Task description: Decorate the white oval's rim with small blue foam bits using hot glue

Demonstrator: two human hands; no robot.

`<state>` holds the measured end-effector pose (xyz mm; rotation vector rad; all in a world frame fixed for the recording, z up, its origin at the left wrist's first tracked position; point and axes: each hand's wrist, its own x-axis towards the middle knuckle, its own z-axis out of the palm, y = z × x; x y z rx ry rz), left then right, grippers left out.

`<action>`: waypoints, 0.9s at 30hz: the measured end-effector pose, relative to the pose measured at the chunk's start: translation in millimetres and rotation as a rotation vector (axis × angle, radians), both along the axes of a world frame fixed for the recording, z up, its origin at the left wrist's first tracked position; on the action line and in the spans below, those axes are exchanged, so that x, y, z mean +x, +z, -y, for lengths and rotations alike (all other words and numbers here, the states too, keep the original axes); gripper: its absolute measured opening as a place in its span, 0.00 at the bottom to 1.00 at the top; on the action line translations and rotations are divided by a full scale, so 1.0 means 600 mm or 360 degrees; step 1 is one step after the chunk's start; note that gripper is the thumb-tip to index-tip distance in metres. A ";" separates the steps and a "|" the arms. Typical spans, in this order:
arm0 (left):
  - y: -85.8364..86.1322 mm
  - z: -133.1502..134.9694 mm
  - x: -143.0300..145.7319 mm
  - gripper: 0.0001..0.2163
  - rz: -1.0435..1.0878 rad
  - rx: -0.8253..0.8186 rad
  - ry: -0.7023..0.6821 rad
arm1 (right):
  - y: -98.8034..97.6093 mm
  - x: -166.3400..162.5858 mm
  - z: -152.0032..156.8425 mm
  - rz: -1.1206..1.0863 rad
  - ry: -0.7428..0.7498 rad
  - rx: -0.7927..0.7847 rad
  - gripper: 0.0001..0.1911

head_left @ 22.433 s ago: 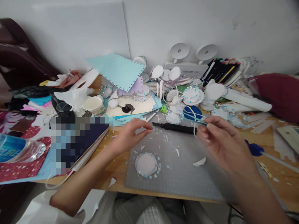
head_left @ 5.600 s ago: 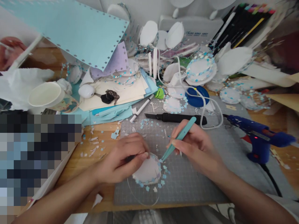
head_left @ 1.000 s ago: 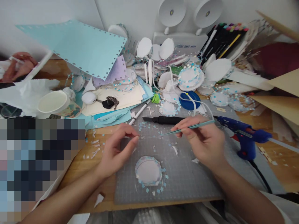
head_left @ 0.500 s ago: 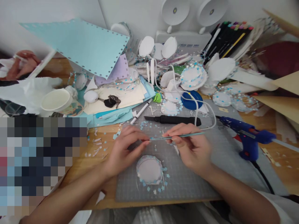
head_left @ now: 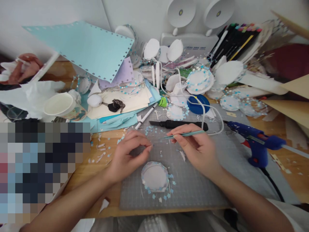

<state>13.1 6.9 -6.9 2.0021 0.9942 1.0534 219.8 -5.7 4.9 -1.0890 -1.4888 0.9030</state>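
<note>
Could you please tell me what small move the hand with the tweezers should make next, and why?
Probably ease the tweezers left to the pinched fingers of the left hand: their tip points at those fingers with a small gap between, just beyond the white disc on the mat.

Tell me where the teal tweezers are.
In the head view, the teal tweezers are in the right hand, centre-right over the grey cutting mat, just in front of the black knife.

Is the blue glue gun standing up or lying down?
Standing up: the glue gun rests on its handle on the grey mat, its nozzle pointing left.
</note>
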 end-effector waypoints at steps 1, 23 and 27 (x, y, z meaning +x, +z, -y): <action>0.000 0.000 -0.001 0.02 0.0007 -0.0001 -0.0004 | 0.001 0.001 -0.001 0.0029 -0.0010 -0.0017 0.06; 0.003 0.002 -0.005 0.13 0.0055 -0.0030 -0.0064 | 0.008 -0.004 0.007 -0.0318 0.0249 -0.0138 0.09; 0.002 0.001 -0.005 0.12 0.0060 -0.0035 -0.0073 | 0.006 -0.005 0.009 -0.0323 0.0253 -0.0200 0.09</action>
